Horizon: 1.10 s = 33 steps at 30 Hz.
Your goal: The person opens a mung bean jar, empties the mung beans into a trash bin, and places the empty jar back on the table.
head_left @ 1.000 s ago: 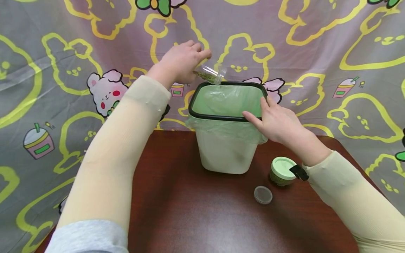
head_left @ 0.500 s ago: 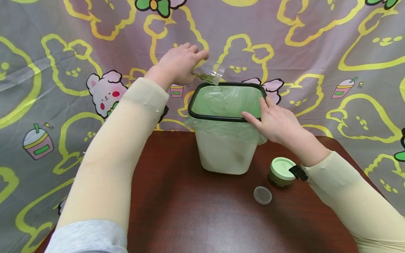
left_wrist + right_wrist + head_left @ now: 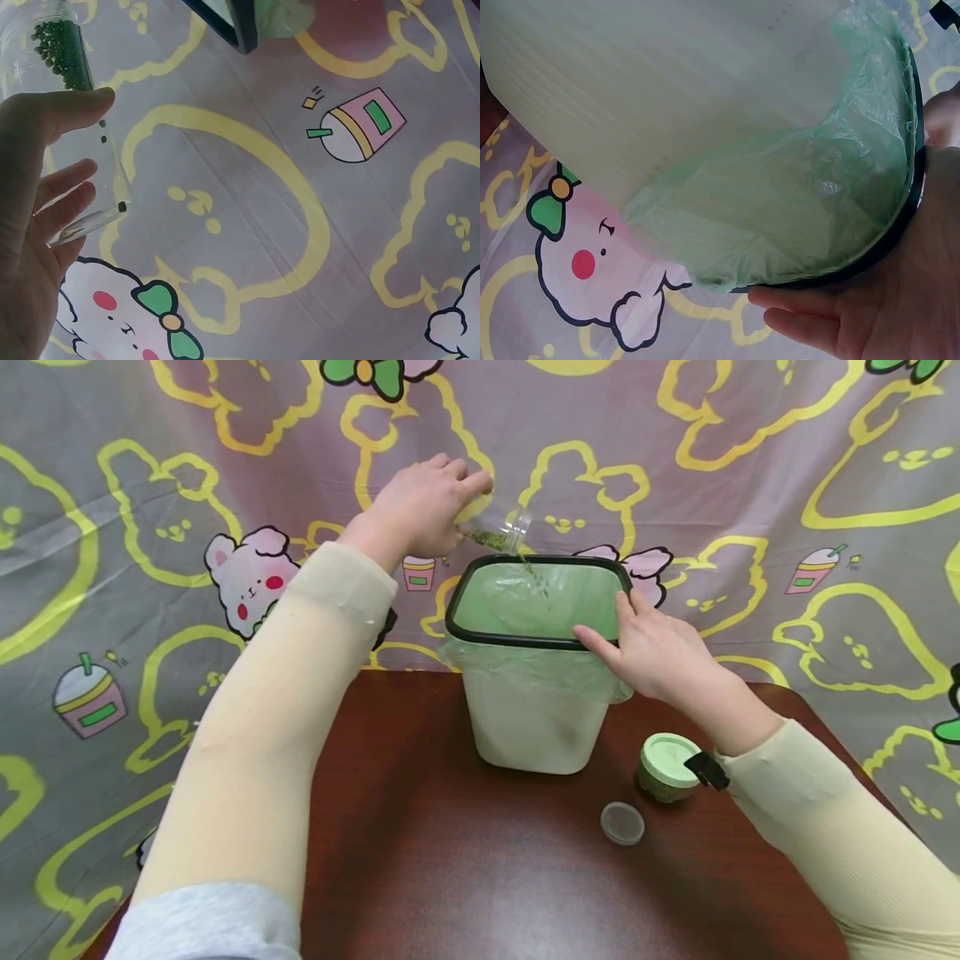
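Note:
My left hand (image 3: 423,510) grips a clear plastic jar (image 3: 517,531), tilted mouth-down above the back rim of a trash bin (image 3: 536,731). Small green beans (image 3: 61,56) lie near the jar's mouth, and a thin stream of them drops into the bin. A few more cling lower inside, as the left wrist view shows. The bin is white, with a black rim and a pale green bag (image 3: 495,602) lining it. At its right front corner my right hand (image 3: 667,647) rests against the rim, thumb and fingers straight on either side of the corner.
A small jar (image 3: 667,768) with a light green lid, holding something greenish, stands right of the bin on the brown table (image 3: 450,877). Before it lies a clear round lid (image 3: 622,823). A patterned curtain (image 3: 292,435) hangs close behind the bin.
The jar's mouth has lifted slightly and shifted a little left. Beans now fall in a visible stream into the bin. The right hand stays on the rim.

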Available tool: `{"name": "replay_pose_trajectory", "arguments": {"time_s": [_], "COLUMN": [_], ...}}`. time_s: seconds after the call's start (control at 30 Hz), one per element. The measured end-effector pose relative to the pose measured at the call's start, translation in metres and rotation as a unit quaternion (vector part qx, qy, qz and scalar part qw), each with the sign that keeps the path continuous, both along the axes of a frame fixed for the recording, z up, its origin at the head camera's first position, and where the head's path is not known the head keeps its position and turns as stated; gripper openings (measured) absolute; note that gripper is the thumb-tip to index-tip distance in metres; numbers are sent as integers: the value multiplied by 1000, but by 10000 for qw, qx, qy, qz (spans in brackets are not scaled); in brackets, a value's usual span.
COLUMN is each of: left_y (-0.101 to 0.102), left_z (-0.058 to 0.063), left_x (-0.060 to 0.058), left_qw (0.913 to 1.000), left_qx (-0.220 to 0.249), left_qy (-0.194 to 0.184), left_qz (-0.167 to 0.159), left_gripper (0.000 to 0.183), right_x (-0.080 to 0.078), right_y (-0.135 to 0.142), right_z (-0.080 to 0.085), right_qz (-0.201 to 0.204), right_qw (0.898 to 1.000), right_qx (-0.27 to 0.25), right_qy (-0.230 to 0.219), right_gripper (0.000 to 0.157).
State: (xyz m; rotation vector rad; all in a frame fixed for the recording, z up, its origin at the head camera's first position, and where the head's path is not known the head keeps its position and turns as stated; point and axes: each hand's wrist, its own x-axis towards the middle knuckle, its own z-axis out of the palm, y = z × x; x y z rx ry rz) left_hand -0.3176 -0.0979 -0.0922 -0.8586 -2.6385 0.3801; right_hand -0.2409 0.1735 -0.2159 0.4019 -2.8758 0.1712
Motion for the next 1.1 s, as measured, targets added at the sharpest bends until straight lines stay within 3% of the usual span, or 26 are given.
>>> {"name": "replay_pose_trajectory", "arguments": {"time_s": [0.53,0.87,1.1], "left_y": [-4,-5,-2], "left_z": [-2,4,2], "left_x": [-1,2,1], "left_qw": [10000,9989,9994], "left_qx": [47,112,14], "left_qy": [-47,417,286], "left_qz": [-5,-175,-196], "left_gripper": [60,58,56], "right_x": [0,-1,0], "right_y": [0,0,-1], "right_z": [0,0,0], "right_qz": [-38,16,22], "right_qw": [9999,10000,10000], "right_qx": [47,3,79], "right_qy": [-98,-40,47], "right_gripper": [103,101,100]}}
